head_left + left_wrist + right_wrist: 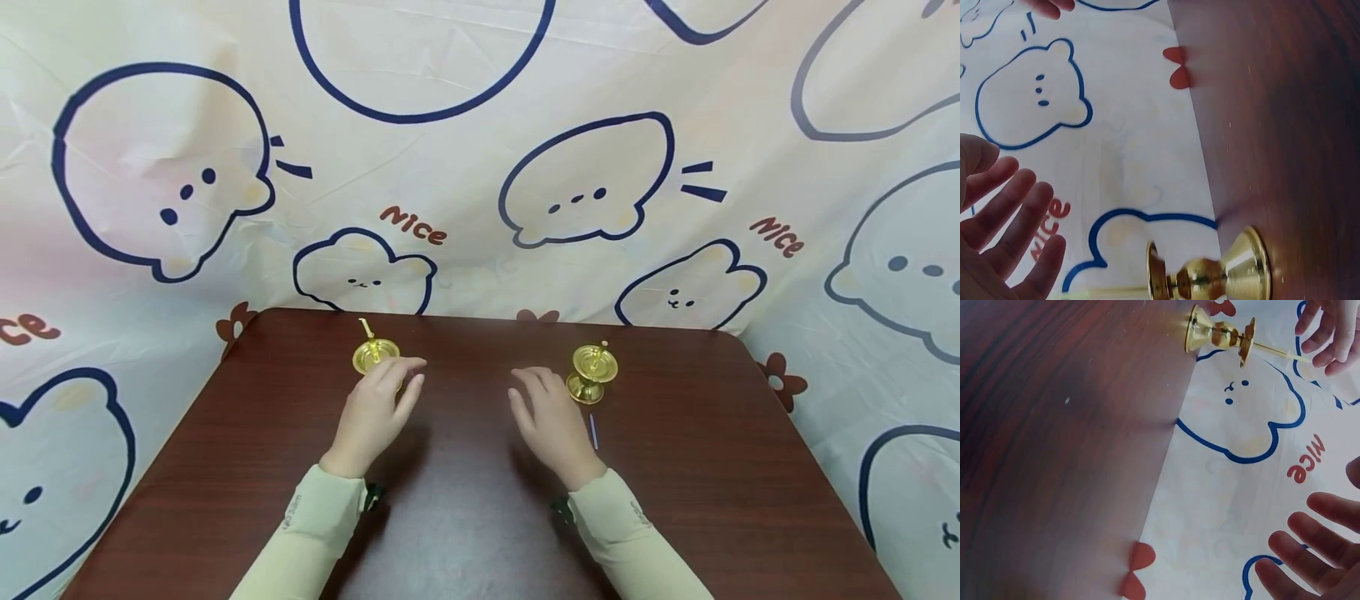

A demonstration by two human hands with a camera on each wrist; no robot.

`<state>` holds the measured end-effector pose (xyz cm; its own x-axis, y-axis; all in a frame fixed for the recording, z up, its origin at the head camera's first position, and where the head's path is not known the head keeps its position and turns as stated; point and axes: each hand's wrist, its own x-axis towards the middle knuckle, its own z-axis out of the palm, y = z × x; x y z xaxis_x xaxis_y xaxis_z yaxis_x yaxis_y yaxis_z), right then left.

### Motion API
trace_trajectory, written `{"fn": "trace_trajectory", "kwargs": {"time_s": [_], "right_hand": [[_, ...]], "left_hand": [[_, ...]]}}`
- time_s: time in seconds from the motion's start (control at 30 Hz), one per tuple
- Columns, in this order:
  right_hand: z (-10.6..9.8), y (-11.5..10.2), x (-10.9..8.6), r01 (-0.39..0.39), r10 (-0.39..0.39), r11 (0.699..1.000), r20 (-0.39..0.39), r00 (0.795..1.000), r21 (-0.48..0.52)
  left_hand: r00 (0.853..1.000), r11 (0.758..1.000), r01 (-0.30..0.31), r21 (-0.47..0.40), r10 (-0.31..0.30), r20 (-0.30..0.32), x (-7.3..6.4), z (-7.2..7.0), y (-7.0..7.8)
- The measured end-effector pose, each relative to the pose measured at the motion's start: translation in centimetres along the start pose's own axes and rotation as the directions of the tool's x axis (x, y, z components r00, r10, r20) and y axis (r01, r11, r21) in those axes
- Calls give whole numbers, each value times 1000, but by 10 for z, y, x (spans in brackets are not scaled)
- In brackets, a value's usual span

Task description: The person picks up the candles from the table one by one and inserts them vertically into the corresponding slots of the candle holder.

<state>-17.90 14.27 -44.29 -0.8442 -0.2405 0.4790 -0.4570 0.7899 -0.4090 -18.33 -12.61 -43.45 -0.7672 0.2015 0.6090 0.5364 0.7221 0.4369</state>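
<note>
Two gold-coloured metal candle holders stand upright on the dark wooden table. The left candle holder (372,353) has a thin upright stick with a pale tip, and my left hand (372,410) partly covers its base in the head view. That hand's fingers (1019,215) are spread and loosely bent, holding nothing. Just left of the right candle holder (592,375) hovers my right hand (551,422), its fingers (1310,540) relaxed and apart with nothing between them. A thin purplish stick (593,432) lies on the table beside the right hand.
The brown wooden table (465,533) has its far edge against a pale curtain (465,183) printed with blue-outlined cartoon animals. The cloth also runs along both sides. Pale sleeves cover both forearms.
</note>
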Motion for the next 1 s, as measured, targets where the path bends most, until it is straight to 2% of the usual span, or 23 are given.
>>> {"fn": "trace_trajectory", "kwargs": {"time_s": [0.3, 0.43, 0.57, 1.0], "right_hand": [[-17, 19, -14, -66, 67, 998, -65, 996, 6], [-22, 28, -19, -91, 91, 996, -80, 993, 5], [-28, 36, -23, -131, 131, 991, -92, 987, 2], [-41, 62, -38, -234, 233, 972, -118, 965, 6]], "left_hand": [[993, 989, -119, 91, 117, 28, 12, 22, 15], [989, 983, -146, 108, 142, 40, 17, 30, 22], [983, 975, -172, 138, 162, 84, 23, 39, 28], [954, 941, -276, 196, 243, 177, 42, 65, 41]]}}
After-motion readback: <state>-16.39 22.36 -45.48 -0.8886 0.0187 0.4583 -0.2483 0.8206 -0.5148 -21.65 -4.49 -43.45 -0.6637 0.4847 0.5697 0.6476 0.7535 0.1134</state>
